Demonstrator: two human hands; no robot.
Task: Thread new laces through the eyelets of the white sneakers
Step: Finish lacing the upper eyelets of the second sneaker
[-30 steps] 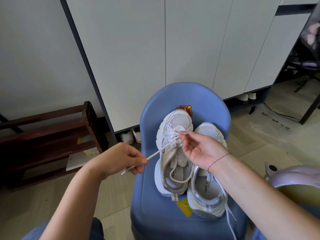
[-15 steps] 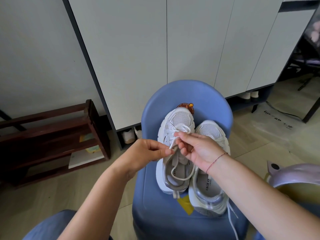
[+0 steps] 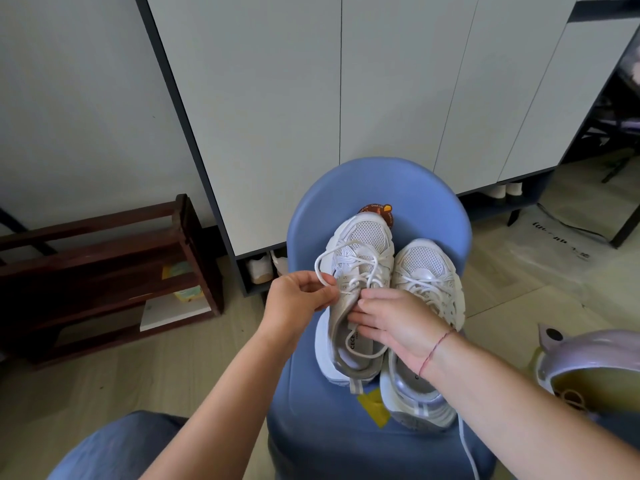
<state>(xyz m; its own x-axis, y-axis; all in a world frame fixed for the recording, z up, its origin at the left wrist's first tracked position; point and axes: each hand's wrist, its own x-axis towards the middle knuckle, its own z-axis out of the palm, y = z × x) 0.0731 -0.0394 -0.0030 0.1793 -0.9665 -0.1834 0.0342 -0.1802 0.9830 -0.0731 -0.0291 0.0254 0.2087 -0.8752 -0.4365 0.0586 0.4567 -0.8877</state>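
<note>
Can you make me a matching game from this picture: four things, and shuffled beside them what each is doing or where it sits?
1 left hand
2 right hand
3 blue chair
4 wooden rack

A bears both white sneakers
B dark brown, far left of the picture
C pinches the white lace
D rests on one sneaker

Pairs: 1-C, 2-D, 3-A, 4-B
</note>
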